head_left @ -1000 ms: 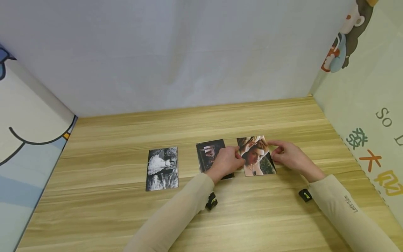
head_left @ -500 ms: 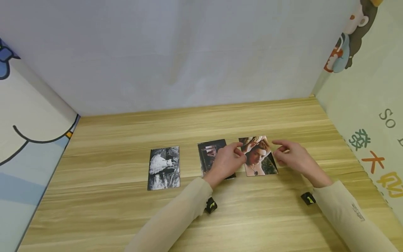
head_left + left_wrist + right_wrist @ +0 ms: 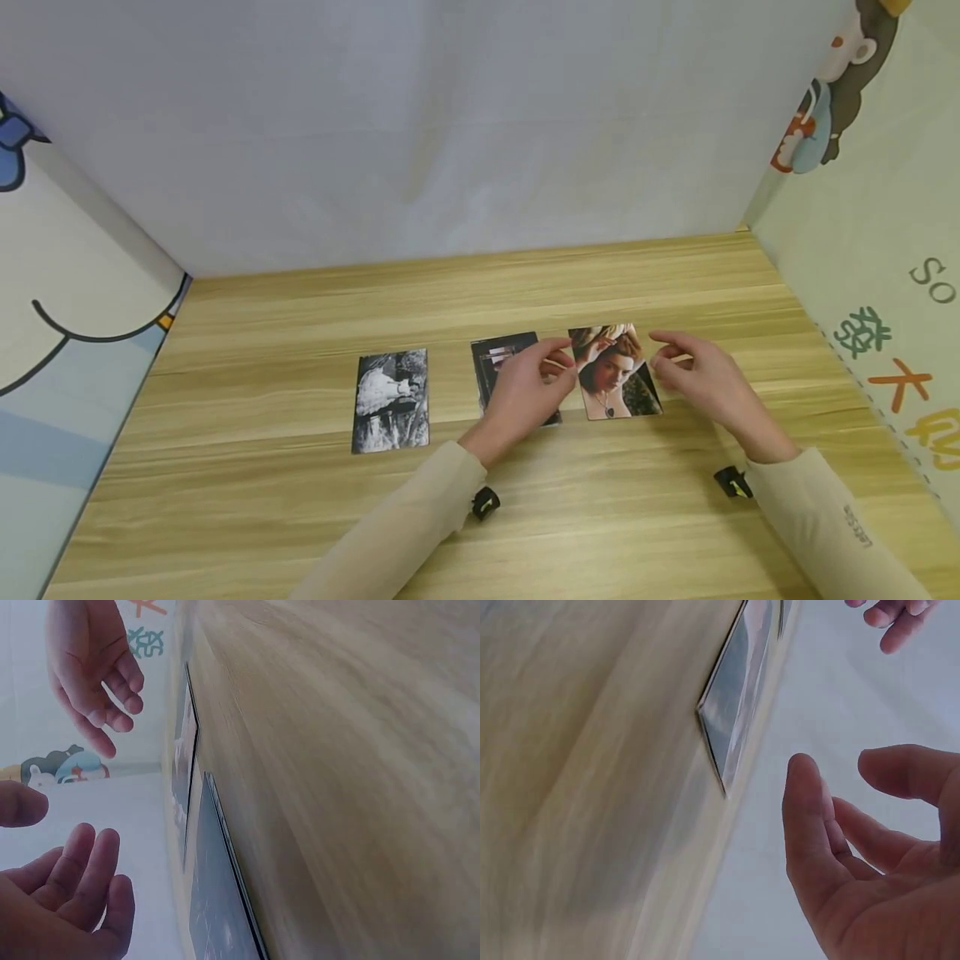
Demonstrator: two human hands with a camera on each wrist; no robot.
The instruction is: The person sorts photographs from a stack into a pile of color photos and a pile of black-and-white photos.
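Observation:
Three picture cards lie in a row on the wooden table. On the right is a color portrait card [image 3: 617, 375], flat between my two hands. My left hand [image 3: 525, 396] hovers at its left edge, fingers loosely bent and holding nothing. That hand partly covers the dark middle card [image 3: 491, 362]; the left wrist view shows this card [image 3: 221, 892] as a thin stack edge close by. My right hand [image 3: 705, 383] is just off the portrait card's right edge, thumb and fingers apart. Farther left lies a black-and-white card [image 3: 391, 402] with a white dress on it.
The wooden table [image 3: 262, 500] meets a pale back wall [image 3: 465, 150] behind the cards. Printed side panels stand at left and right, the right panel [image 3: 847, 250] with lettering and a cartoon figure. A black strap piece [image 3: 732, 482] hangs at each wrist.
Both hands have let go of the portrait card's edges and drawn slightly away, the left a little back, the right outward. The cards stay where they lay.

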